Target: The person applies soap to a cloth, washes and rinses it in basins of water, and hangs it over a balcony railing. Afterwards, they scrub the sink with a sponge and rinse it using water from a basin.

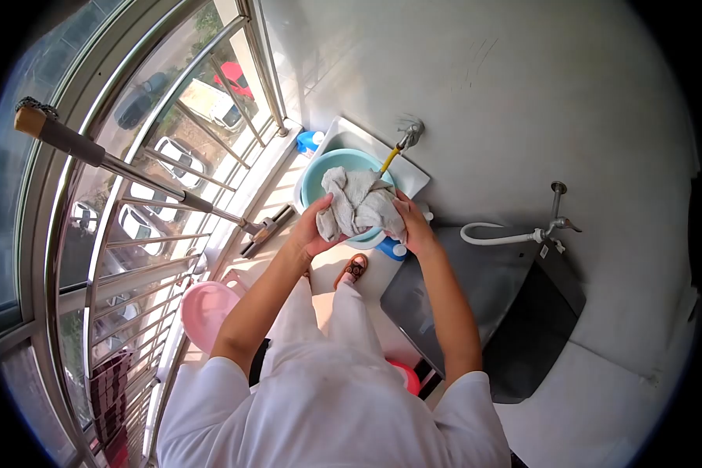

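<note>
A bunched, light grey cloth point(359, 201) is held up between both hands, over a light blue basin point(312, 181). My left hand point(313, 226) grips its left side, fingers partly hidden beneath the folds. At the right edge, my right hand point(415, 222) is closed on the same cloth. The basin stands in a white sink point(410, 168), under a wall tap point(410, 134) with a yellow hose point(390, 158) pointing down toward it. The cloth covers part of the basin's inside.
A dark-lidded washing machine point(460, 273) stands at right, with a white hose point(491, 238) on its tap. Blue bottles point(310, 142) flank the sink. A pink basin point(209, 312) lies at left by the window railing point(152, 242); a long pole point(152, 183) leans there.
</note>
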{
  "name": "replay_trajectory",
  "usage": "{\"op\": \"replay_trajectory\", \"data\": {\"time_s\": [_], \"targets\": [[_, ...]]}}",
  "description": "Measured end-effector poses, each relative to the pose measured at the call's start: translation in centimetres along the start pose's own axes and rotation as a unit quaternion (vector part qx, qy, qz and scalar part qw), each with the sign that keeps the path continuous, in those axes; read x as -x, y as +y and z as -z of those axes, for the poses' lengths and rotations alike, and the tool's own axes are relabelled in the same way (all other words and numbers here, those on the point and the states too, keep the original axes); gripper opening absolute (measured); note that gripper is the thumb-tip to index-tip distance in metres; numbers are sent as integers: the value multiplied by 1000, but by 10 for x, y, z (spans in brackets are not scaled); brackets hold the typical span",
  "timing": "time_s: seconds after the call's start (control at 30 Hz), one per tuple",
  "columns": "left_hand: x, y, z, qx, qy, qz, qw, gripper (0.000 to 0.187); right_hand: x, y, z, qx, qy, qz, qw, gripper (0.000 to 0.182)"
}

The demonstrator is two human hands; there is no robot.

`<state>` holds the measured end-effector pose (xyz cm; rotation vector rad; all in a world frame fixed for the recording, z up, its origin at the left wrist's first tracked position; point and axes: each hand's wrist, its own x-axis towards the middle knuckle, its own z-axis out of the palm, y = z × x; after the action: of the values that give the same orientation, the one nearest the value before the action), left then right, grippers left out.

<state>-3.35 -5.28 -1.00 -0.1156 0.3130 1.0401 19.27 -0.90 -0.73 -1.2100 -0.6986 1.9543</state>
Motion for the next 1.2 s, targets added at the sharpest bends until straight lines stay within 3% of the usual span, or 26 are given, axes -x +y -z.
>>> {"op": "replay_trajectory", "data": {"time_s": [0.03, 0.1, 0.17, 0.2, 0.23, 0.3, 0.4, 0.5, 0.53, 0.6, 0.63, 0.7, 0.8, 0.83, 0.9, 0.93, 1.03, 1.13, 1.17, 1.2], "targets": [[-3, 6, 14, 14, 34, -12, 999, 58, -8, 12, 1, 36, 33, 2, 999, 49], [-14, 16, 87, 39, 59, -72, 995, 79, -29, 24, -6, 142, 64, 138, 978, 37], [-11, -5, 112, 32, 226, -56, 972, 95, -39, 31, -31, 287, 93, 255, 919, 33], [-11, -18, 119, 18, 206, 17, 978, 105, -44, 41, -45, 342, 90, 274, 894, 31], [-18, -31, 124, 71, 202, 88, 973, 94, -46, 53, -53, 435, 77, 317, 839, 31], [-40, -40, 134, 87, 88, 82, 989, 80, -44, 84, -60, 547, 59, 329, 768, 27], [-78, -19, 133, -8, 92, 62, 994, 50, -20, 117, -55, 548, 76, 326, 767, 16], [-117, -46, 202, -113, 167, 101, 974, 35, -34, 137, -44, 526, 95, 350, 770, 16], [-109, -58, 191, -187, 245, 21, 951, 28, -54, 144, -36, 478, 129, 338, 800, 21], [-111, -77, 173, -14, 284, -33, 958, 32, -107, 142, -6, 476, 197, 318, 795, 23], [-114, -81, 167, 74, 301, -63, 949, 35, -129, 139, 11, 492, 218, 250, 805, 22], [-119, -73, 163, 47, 314, -75, 945, 37, -148, 153, 31, 476, 204, 300, 801, 19], [-137, -62, 191, 7, 322, -72, 944, 37, -118, 165, 24, 404, 157, 302, 849, 16], [-145, -63, 211, -17, 318, -59, 946, 35, -110, 172, 18, 374, 102, 323, 863, 19], [-160, -72, 239, -60, 304, -31, 950, 31, -120, 178, 23, 422, 99, 357, 827, 21], [-160, -72, 206, 15, 343, -25, 939, 30, -137, 169, 32, 432, 143, 275, 847, 22], [-172, -90, 180, 20, 385, -117, 915, 34, -193, 158, 75, 491, 177, 200, 829, 18], [-176, -80, 194, 9, 418, -71, 906, 37, -172, 163, 65, 422, 139, 340, 829, 15], [-178, -74, 203, 10, 430, -48, 901, 37, -155, 165, 54, 431, 101, 314, 840, 14], [-184, -65, 214, -13, 360, -54, 931, 41, -148, 170, 48, 413, 99, 284, 859, 13]]}}
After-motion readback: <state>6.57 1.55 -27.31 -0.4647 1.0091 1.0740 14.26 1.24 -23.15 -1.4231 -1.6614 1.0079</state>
